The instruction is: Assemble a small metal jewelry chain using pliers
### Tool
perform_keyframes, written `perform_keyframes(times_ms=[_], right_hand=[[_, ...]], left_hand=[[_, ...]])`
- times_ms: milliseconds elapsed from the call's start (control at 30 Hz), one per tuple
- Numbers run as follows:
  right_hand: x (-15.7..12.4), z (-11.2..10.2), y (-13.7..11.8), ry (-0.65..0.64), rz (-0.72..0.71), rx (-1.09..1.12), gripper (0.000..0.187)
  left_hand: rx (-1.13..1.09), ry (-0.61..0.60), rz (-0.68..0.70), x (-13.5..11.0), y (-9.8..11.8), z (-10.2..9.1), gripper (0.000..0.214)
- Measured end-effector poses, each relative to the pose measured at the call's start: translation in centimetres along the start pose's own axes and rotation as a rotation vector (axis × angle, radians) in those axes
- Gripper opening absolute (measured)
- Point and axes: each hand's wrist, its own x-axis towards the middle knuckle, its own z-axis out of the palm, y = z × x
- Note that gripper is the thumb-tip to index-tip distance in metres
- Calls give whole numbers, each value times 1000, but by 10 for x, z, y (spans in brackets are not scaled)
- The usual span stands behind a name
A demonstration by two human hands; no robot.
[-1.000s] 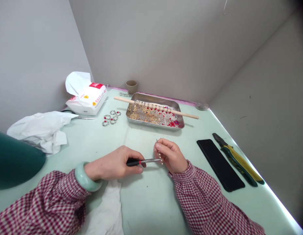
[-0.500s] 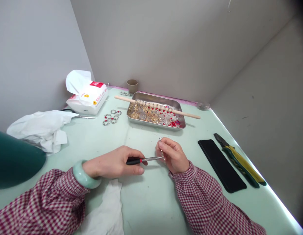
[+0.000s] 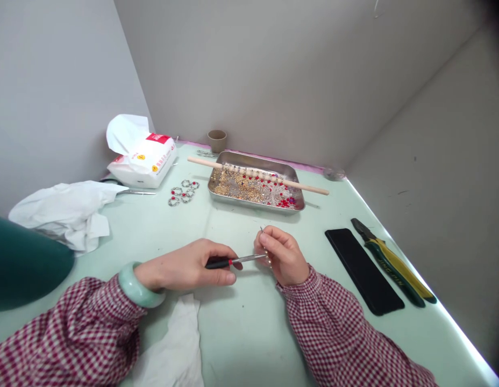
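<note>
My left hand, a jade-green bangle at its wrist, is closed around the black handle of slim pliers. Their narrow metal nose points right and meets a short strand of small beads. That strand is pinched between thumb and fingers of my right hand. Its thin wire end sticks up past the thumb, while part of the strand is hidden by the fingers. Both hands are just above the pale green tabletop.
A metal tray holds gold, clear and red beads, with a wooden rod of rings across it. Several beaded rings lie left. Right are a black case and large pliers. Tissues and a cup stand behind.
Everything has shifted very slightly left in the view. Both hands keep their hold, with the pliers' nose still at the bead strand.
</note>
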Motion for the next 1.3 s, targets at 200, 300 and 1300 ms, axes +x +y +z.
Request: perform_keyframes(times_ms=[200,300,1300], right_hand=[[-1,-4,8,-32,-50,-140,24],[-1,-5,9,-28,-53,-145,23],[2,0,2,66,5,-55,26]], left_hand=[[0,-13,-1,0,2,0,38],[5,-7,1,0,1,1,37],[66,34,13,1,3,5,29]])
